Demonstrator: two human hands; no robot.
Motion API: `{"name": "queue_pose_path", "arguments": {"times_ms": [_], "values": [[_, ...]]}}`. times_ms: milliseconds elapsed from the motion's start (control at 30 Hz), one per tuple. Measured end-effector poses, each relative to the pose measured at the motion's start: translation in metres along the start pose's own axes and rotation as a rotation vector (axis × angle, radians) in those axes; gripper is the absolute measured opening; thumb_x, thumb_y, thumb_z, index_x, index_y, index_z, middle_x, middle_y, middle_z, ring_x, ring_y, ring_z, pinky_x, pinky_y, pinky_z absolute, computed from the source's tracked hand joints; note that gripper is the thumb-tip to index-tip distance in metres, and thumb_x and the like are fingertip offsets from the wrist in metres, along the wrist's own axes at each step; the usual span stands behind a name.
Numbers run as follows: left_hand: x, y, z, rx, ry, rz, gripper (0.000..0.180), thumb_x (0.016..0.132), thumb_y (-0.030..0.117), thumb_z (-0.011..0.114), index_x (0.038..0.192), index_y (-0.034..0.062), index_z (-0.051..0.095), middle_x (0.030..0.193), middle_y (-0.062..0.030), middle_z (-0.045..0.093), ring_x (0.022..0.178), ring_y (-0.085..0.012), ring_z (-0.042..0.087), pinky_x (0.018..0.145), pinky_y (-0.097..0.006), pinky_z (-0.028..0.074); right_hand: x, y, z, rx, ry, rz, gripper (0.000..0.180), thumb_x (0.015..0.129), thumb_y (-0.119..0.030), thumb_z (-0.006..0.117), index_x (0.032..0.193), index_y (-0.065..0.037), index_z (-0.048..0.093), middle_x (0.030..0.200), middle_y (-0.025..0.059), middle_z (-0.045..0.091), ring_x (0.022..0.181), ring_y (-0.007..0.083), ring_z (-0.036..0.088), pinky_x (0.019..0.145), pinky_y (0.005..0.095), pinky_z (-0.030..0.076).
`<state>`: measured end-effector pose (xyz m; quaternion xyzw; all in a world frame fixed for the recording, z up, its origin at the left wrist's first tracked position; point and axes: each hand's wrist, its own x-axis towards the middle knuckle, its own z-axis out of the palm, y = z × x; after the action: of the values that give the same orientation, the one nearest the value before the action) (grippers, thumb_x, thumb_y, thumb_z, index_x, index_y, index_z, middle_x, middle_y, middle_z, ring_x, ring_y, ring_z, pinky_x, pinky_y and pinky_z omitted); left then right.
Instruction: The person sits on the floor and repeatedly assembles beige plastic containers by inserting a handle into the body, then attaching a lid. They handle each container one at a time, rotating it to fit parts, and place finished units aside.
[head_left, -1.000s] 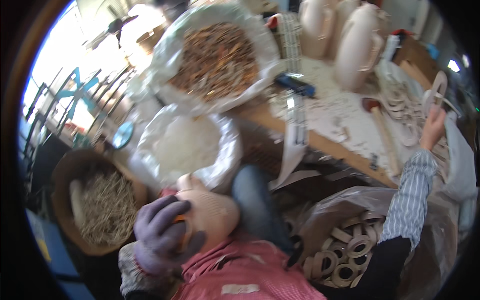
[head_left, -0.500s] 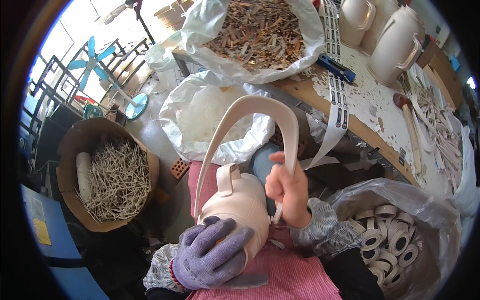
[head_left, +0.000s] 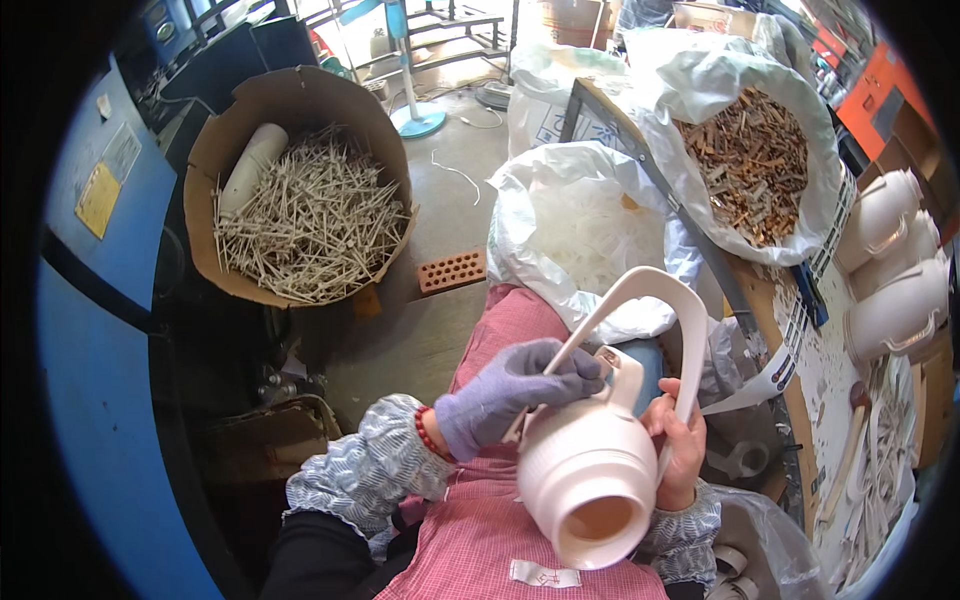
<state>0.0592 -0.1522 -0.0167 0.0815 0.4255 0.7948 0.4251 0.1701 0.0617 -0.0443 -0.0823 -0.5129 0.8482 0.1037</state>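
Observation:
A pale pink plastic jug body (head_left: 580, 450) rests over my lap, tilted so its round open mouth (head_left: 600, 518) faces me. A large arched carrying handle (head_left: 655, 280) rises over it, and a smaller loop handle (head_left: 627, 383) stands on its side. My left hand (head_left: 505, 398), in a purple knitted glove, is closed round the left arm of the carrying handle, close to the loop handle. Bare, my right hand (head_left: 680, 445) grips the right arm of that handle low down, beside the body. The handle's right end is partly hidden by my fingers.
A cardboard box (head_left: 205, 215) of thin plastic sticks stands at left, near a perforated brick (head_left: 450, 272). Ahead are two white sacks (head_left: 520, 220) (head_left: 660, 110) of scraps. The bench (head_left: 800, 400) at right carries several jugs (head_left: 895, 310). A plastic bag (head_left: 770, 540) holds ring-shaped parts.
The view has swung left. The jug has turned its mouth toward me. My left hand has gone from the body to the carrying handle; my right hand now grips lower on its right arm.

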Motion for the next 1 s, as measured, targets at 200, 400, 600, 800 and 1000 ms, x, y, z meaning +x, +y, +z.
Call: {"name": "queue_pose_path", "arguments": {"times_ms": [200, 400, 600, 800, 1000], "values": [[-0.001, -0.025, 0.010, -0.039, -0.009, 0.079, 0.036, 0.086, 0.007, 0.064, 0.120, -0.0013, 0.057, 0.108, -0.0048, 0.061, 0.100, -0.0114, 0.059, 0.091, -0.027, 0.047, -0.006, -0.007, -0.002, -0.042, 0.006, -0.001, 0.031, 0.092, -0.010, 0.051, 0.121, 0.001, 0.050, 0.080, 0.0040, 0.052, 0.074, 0.0111, 0.048, 0.070, 0.0244, 0.042], [-0.002, -0.040, 0.034, 0.261, 0.212, 0.410, 0.027, 0.095, 0.019, 0.058, 0.115, 0.0000, 0.058, 0.106, -0.0077, 0.061, 0.096, -0.0138, 0.058, 0.088, -0.029, 0.047, -0.011, 0.008, -0.001, -0.223, 0.162, -0.151, 0.026, 0.101, -0.024, 0.046, 0.109, -0.002, 0.058, 0.073, -0.0029, 0.049, 0.064, 0.0056, 0.043, 0.059, 0.0204, 0.036], [0.009, -0.019, 0.026, 0.449, 0.222, 0.452, 0.019, 0.096, 0.016, 0.059, 0.102, -0.0018, 0.063, 0.100, -0.0117, 0.066, 0.092, -0.0180, 0.063, 0.083, -0.030, 0.050, 0.014, -0.013, -0.003, -0.234, -0.150, -0.222, 0.053, 0.105, -0.042, 0.033, 0.123, 0.003, 0.054, 0.087, 0.0026, 0.055, 0.080, 0.0107, 0.050, 0.075, 0.0250, 0.042], [0.020, 0.047, 0.018, 0.670, 0.358, 1.029, 0.020, 0.091, 0.024, 0.065, 0.094, 0.0054, 0.060, 0.099, -0.0104, 0.067, 0.087, -0.0218, 0.064, 0.077, -0.037, 0.051, 0.099, -0.055, -0.004, -0.693, -0.420, -0.550, 0.043, 0.093, -0.027, 0.064, 0.127, -0.001, 0.056, 0.108, 0.0075, 0.064, 0.098, 0.0162, 0.059, 0.090, 0.0315, 0.045], [0.056, 0.095, 0.034, 0.774, -0.305, 0.823, 0.020, 0.071, 0.005, 0.076, 0.090, 0.0132, 0.076, 0.145, -0.0175, 0.045, 0.143, -0.0360, 0.028, 0.111, -0.049, 0.032, 0.105, -0.173, -0.135, -0.361, 0.032, -0.621, 0.016, 0.089, -0.005, 0.059, 0.103, -0.003, 0.066, 0.086, 0.0018, 0.066, 0.072, 0.0087, 0.060, 0.064, 0.0240, 0.049]]}}
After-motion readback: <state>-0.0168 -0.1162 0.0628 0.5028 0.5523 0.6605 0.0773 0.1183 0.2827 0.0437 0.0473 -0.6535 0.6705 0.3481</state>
